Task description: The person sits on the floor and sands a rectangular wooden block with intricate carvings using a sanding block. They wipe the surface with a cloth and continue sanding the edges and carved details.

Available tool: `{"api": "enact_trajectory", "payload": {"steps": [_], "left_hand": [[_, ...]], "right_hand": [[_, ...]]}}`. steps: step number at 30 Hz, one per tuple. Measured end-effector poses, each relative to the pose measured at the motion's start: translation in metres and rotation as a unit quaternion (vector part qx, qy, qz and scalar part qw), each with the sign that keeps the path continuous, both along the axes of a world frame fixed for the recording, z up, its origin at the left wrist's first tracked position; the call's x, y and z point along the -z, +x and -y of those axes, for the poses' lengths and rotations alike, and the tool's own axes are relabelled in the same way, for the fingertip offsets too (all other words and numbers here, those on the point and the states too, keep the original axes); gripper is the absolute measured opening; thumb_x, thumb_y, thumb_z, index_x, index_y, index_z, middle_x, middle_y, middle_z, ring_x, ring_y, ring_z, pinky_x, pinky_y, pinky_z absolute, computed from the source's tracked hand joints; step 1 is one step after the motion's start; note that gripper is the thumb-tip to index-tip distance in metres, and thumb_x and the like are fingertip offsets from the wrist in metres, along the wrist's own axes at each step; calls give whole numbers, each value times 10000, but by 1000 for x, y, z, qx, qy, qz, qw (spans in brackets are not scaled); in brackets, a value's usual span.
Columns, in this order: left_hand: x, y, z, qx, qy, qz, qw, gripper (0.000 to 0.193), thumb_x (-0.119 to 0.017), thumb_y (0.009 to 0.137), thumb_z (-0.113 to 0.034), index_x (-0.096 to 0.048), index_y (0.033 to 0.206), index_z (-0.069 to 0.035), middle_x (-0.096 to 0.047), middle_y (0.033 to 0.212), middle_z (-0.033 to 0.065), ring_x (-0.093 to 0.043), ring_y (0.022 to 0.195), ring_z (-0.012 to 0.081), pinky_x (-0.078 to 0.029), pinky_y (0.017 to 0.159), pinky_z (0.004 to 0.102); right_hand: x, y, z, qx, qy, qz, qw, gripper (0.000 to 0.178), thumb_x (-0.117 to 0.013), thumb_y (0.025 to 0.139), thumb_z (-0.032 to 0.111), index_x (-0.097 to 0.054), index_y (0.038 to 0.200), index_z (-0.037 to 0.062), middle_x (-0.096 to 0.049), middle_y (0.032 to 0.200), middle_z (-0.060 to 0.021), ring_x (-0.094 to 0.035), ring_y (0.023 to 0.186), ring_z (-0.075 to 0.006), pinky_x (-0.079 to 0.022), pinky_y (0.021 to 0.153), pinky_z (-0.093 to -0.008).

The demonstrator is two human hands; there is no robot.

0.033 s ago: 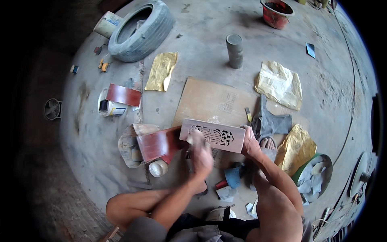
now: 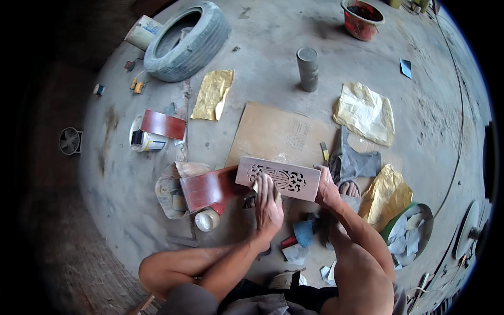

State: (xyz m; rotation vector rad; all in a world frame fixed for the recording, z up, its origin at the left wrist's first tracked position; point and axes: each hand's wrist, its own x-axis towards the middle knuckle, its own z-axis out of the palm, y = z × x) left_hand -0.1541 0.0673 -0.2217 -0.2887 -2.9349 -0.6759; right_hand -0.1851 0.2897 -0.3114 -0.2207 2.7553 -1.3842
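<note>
A pale pinkish wooden panel point(image 2: 308, 184) with a dark pierced round fretwork design is held tilted in front of me, above the cardboard. My right hand point(image 2: 328, 189) grips its right end, thumb along the edge. Against the lower left of the carving, my left hand point(image 2: 269, 207) presses with its fingers together over a small folded piece of pale yellow sandpaper point(image 2: 255, 187), mostly hidden under them. Just left of the panel lies a glossy red-brown board point(image 2: 202, 190), beside a round whitish tub point(image 2: 207, 220).
Flattened cardboard point(image 2: 262, 126) lies beyond the panel. Around it are yellow paper sheets point(image 2: 212, 94), a grey cylinder point(image 2: 307, 71), a tyre point(image 2: 218, 34), a red bucket point(image 2: 362, 26) and a grey cloth point(image 2: 362, 163). A green-rimmed bin point(image 2: 391, 228) with paper scraps stands right; a white bucket point(image 2: 137, 127) left.
My left hand, blurred before, has moved slightly down and right over the fretwork, uncovering some of its left side. The right hand keeps its grip; the whole view shifts a little.
</note>
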Motion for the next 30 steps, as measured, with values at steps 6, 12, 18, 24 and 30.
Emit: {"api": "enact_trajectory", "payload": {"steps": [6,12,18,24,30], "left_hand": [[2,-21,45,-133,-6,54,990,553,-430,1092,-188,-336,1560,92,-300,1641,306,-279,1538,442,-222,1276,483],[-3,-23,57,-142,21,38,989,584,-493,1065,-196,-351,1552,93,-334,1632,286,-288,1538,426,-244,1267,487],[-9,32,-18,66,-20,32,997,739,-667,909,-46,-350,1567,67,-364,1616,284,-318,1531,416,-245,1276,479],[1,4,68,-9,-66,24,997,743,-653,907,-15,-353,1586,21,-322,1660,232,-279,1560,361,-234,1291,452],[-2,32,-39,177,5,15,984,809,-776,795,-68,-444,1525,43,-449,1581,224,-405,1493,376,-332,1245,482]], "right_hand": [[1,0,-4,-8,-4,-24,1000,559,-612,851,77,-397,1328,-122,-488,1247,-301,-521,1203,-472,-481,1018,-451],[5,1,-6,-10,6,6,1000,555,-606,840,67,-424,1325,-132,-486,1244,-301,-505,1222,-467,-472,1035,-439],[21,-1,-7,-44,64,-56,995,596,-590,816,42,-399,1349,-142,-483,1259,-303,-502,1234,-476,-469,1047,-440],[10,2,1,-27,-12,3,1000,633,-553,783,-23,-357,1373,-144,-467,1309,-312,-468,1301,-484,-460,1077,-428],[29,3,-8,-27,53,25,998,747,-560,711,-81,-317,1415,-123,-450,1341,-298,-455,1332,-468,-461,1088,-416]]}}
